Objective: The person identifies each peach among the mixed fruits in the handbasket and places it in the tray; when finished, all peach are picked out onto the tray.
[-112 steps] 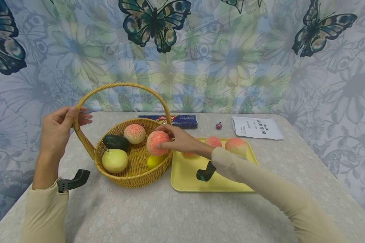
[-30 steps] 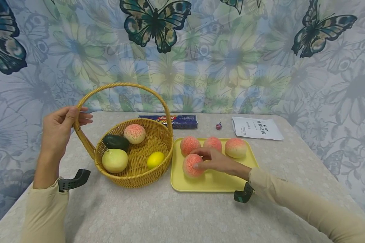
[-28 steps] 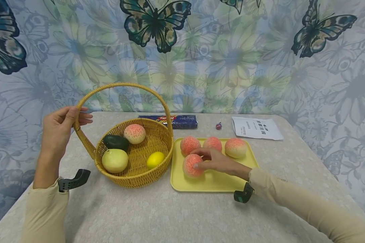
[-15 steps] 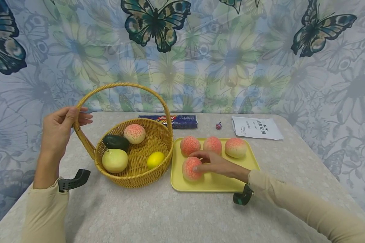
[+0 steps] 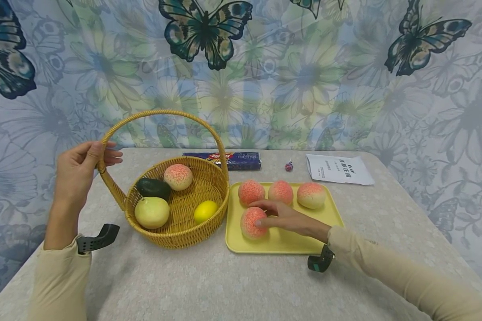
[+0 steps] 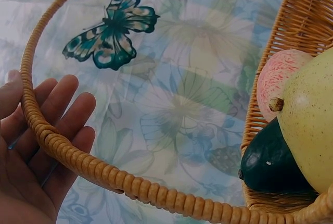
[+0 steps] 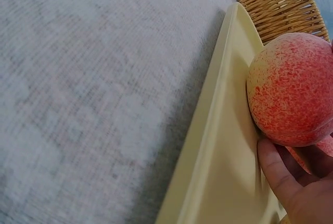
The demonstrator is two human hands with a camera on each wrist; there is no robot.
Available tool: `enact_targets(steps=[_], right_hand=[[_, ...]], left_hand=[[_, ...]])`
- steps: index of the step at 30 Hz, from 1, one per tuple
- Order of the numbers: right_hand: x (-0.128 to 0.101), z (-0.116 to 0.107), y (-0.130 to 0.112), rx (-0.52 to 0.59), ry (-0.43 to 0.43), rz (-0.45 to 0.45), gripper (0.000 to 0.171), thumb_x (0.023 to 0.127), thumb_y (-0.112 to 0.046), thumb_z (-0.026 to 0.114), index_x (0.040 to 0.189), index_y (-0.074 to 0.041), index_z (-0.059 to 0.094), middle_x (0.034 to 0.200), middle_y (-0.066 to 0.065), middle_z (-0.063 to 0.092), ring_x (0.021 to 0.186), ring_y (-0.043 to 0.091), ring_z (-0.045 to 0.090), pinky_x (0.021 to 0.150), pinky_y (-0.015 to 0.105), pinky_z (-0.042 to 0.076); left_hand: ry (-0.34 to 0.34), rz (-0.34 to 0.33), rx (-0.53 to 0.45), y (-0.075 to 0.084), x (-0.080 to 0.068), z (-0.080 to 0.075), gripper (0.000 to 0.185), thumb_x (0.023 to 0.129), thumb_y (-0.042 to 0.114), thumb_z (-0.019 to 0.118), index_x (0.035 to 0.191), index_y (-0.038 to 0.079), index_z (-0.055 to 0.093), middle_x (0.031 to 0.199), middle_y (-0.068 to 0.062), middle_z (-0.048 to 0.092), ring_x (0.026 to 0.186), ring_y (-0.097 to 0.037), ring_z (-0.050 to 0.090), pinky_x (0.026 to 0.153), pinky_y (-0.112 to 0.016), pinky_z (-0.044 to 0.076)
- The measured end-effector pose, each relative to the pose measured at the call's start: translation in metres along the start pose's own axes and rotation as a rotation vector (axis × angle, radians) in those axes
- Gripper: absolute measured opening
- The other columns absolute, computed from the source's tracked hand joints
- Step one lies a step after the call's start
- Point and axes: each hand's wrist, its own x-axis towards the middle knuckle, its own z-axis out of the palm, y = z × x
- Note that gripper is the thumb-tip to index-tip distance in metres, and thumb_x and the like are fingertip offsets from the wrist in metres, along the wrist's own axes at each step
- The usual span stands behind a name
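A wicker basket (image 5: 177, 236) stands on the table with a peach (image 5: 177, 176), a dark avocado (image 5: 153, 188), a pale pear (image 5: 151, 212) and a lemon (image 5: 205, 211) inside. My left hand (image 5: 104, 154) holds the left side of the basket handle (image 5: 161, 112), thumb in front and fingers behind; the left wrist view shows the handle (image 6: 104, 172) crossing my palm. To the right, a yellow tray (image 5: 289, 240) carries three peaches in a back row. A fourth peach (image 5: 251, 223) rests at its front left, gripped by my right hand (image 5: 257, 213). The right wrist view shows this peach (image 7: 291, 88) on the tray (image 7: 223, 146).
Behind the basket lies a dark blue packet (image 5: 229, 159). A small lollipop (image 5: 288, 166) and a white printed sheet (image 5: 338, 168) lie at the back right. A butterfly-patterned curtain hangs just behind the table.
My right hand carried a peach from the basket to the tray and set it at the front left. Over the last second it barely moved. The left hand stayed on the handle.
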Motion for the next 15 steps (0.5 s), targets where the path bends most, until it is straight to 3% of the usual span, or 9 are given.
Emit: enact_targets(steps=[15], right_hand=[[0.0012,-0.0003,-0.0022,-0.018,0.006,-0.013,0.052,0.092,-0.024,0.065,0.138,-0.007,0.048,0.139,0.003,0.05,0.128,0.022,0.045,0.107,0.041,0.037]], left_hand=[[0.0,-0.009,-0.009,0.0005,-0.0008,0.0004,0.035,0.097,0.019,0.056,0.112,-0.011,0.063,0.084,-0.001,0.074,0.075,-0.01,0.071,0.073,-0.015,0.054]])
